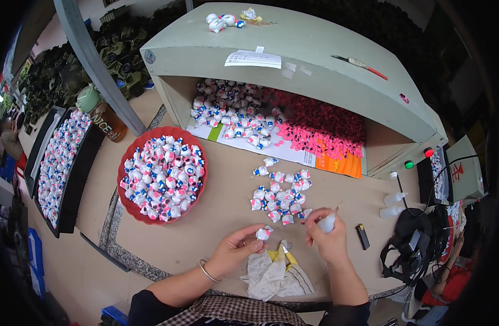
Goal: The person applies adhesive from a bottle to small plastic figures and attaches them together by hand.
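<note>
Between the thumb and fingers of my left hand [239, 251] is a small white figurine [263, 234] with a pink patch. My right hand [331, 242] grips a small translucent squeeze bottle [326, 223] with a thin needle tip pointing up and away. The two hands are apart, and the tip touches nothing. Just beyond them lies a loose group of white, blue and pink figurines [281, 199] on the table. A crumpled white and yellow cloth [275, 276] rests on the table below my hands.
A red scalloped bowl [125, 205] full of figurines stands to the left, near a black tray [74, 187] of more. Ahead, a grey-green cabinet [314, 41] holds figurines and pink pieces [320, 142]. A black lighter-like object [362, 237], white bottles [393, 205] and a black bag [415, 239] lie right.
</note>
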{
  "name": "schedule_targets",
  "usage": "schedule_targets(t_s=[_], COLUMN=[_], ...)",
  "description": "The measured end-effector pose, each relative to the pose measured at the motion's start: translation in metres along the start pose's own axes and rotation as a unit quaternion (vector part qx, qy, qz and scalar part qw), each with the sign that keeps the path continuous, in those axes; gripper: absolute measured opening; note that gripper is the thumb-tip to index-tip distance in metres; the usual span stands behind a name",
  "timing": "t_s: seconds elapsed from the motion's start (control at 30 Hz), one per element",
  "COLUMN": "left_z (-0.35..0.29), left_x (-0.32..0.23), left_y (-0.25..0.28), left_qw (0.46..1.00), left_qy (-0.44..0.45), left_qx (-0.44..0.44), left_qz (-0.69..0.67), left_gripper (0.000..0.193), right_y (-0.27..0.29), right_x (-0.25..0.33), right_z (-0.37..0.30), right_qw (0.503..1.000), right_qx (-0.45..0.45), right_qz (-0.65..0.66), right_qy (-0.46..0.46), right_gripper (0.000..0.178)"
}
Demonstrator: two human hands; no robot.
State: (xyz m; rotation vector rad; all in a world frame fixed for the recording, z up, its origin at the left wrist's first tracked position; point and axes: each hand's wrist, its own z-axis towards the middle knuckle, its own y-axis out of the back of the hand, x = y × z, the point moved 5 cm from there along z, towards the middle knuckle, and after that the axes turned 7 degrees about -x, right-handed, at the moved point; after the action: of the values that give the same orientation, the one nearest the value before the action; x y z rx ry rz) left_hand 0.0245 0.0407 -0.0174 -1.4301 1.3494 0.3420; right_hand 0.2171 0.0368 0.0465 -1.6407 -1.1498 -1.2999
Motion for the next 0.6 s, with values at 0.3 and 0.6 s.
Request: schedule_targets(t_s=[0.3,0.6], left_z=[-0.005,-0.005], left_x=[-0.008,-0.009], left_y=[-0.014,-0.013], left_qw=[0.997,0.985], left_qy=[-0.058,-0.102], left_qx=[0.032,0.040], left_qz=[0.035,0.135], left_gripper=[0.040,0.037], right_y=[-0.032,-0.039], right_x=[-0.026,-0.037], right_z=[-0.037,-0.035], right_qw=[0.995,0.991], right_qx=[0.054,0.058], right_qz=[0.028,-0.012], right_qy=[-0.080,-0.117], right_gripper=[0.008,0.009])
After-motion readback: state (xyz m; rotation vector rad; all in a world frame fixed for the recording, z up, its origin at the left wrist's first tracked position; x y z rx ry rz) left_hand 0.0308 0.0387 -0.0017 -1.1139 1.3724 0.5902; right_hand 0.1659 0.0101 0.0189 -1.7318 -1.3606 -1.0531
